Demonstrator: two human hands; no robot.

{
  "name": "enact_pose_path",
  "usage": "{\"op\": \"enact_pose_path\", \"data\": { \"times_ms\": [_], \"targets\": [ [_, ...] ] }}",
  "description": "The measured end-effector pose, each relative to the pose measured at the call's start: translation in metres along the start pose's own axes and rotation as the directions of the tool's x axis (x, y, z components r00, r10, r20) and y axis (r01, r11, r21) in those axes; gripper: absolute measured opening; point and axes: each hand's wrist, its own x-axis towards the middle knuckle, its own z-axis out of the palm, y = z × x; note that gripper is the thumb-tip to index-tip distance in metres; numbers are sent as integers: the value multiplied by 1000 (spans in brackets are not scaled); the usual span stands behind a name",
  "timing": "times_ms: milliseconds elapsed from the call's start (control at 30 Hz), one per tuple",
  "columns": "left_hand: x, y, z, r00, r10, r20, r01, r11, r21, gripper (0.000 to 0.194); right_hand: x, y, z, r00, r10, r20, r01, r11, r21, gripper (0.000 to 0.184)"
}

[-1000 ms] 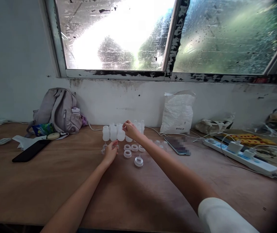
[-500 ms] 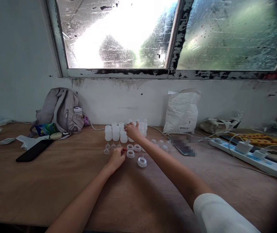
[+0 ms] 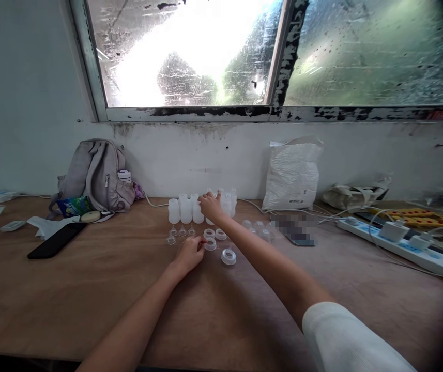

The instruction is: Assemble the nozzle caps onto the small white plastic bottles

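My right hand point(image 3: 212, 207) reaches into the group of frosted white bottles point(image 3: 186, 211), its fingers around one bottle whose body is mostly hidden behind the hand. My left hand point(image 3: 190, 253) rests low over the table, fingertips pinched together at the left edge of a clear screw ring point(image 3: 210, 245). Whatever lies between those fingertips is too small to make out. Two more rings point(image 3: 221, 235) sit just behind, and a ring with a nipple in it point(image 3: 228, 257) lies nearer. Several clear nipples point(image 3: 182, 231) stand left of the rings, before the bottles.
Clear domed caps point(image 3: 260, 229) and a phone point(image 3: 295, 233) lie right of my forearm. A power strip point(image 3: 395, 248) with cables stretches along the right. Leftward are a black flat case point(image 3: 57, 242) and a grey backpack point(image 3: 97, 173). A white plastic bag point(image 3: 293, 175) leans on the wall.
My left hand has shifted slightly right, so its fingertips now meet the ring's edge. The right hand stays at the bottles. The view has tilted a little.
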Motion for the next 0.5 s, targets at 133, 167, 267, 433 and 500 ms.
{"op": "enact_pose_path", "data": {
  "times_ms": [133, 167, 267, 433, 500],
  "targets": [
    [-1, 1, -1, 999, 38, -10, -38, 999, 6, 23, -15, -4, -18, 999, 13, -44, -12, 1000, 23, 24],
    [-1, 3, -1, 998, 53, -16, -52, 999, 7, 22, -23, -4, -24, 998, 3, -57, -1, 999, 39, 24],
    [-4, 10, 0, 994, 109, -23, -108, 994, 19, 20, -64, 3, -37, 997, -40, -73, 51, 987, 151, 21],
    [-12, 27, 7, 978, 204, 34, -205, 978, 45, 18, -150, 22, -37, 998, 11, 56, -27, 958, 286, 24],
    [-15, 33, 10, 968, 242, 61, -244, 969, 25, 21, -172, 26, -34, 997, 26, 73, -54, 908, 416, 21]
  ]
}}
